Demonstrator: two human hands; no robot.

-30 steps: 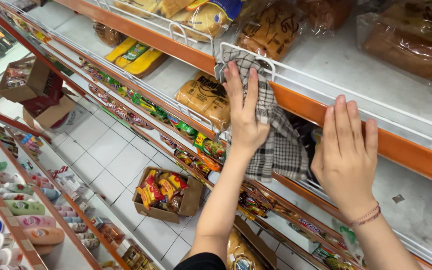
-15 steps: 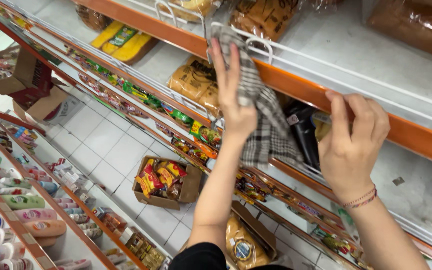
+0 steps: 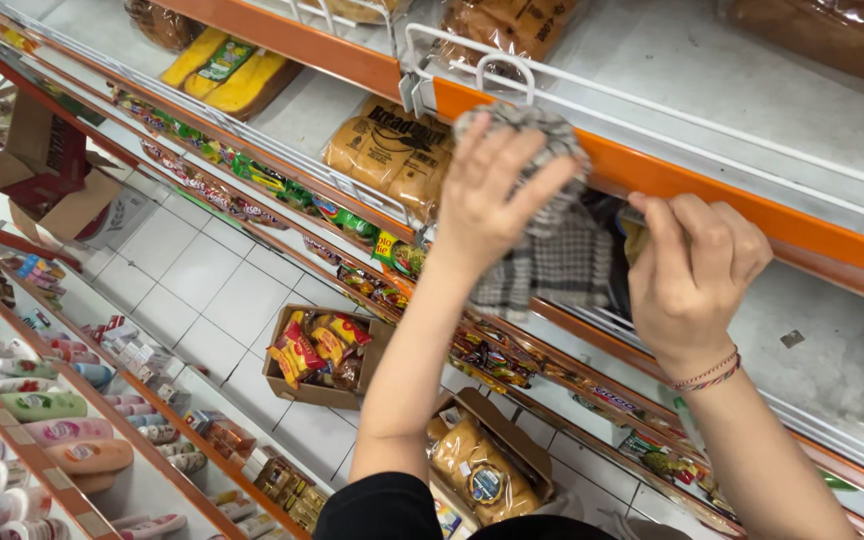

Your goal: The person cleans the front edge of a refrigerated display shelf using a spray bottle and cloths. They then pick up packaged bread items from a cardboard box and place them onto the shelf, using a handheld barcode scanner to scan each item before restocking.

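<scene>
My left hand [image 3: 497, 195] grips a bunched black-and-white checked cloth [image 3: 557, 255] just below the orange front edge [image 3: 712, 195] of a shop shelf; the cloth hangs down from my fingers. My right hand [image 3: 692, 270] is beside it to the right, fingers curled under the same orange edge, touching a yellowish wrapped item [image 3: 636, 238] on the shelf below. Whether it grips that item is hidden. A dark packet [image 3: 607, 225] shows between the two hands.
Bagged bread [image 3: 392, 155] lies on the shelves, behind white wire rails [image 3: 512, 70]. On the tiled floor stand an open carton of snack packets [image 3: 322, 360], a carton with bread [image 3: 482, 470] and more cartons [image 3: 42, 170] at the left. A shelf of bottles [image 3: 42, 410] faces me.
My left hand has come down from the wire rail and gathered the cloth into a bunch. My right hand's fingers have curled in under the orange shelf edge.
</scene>
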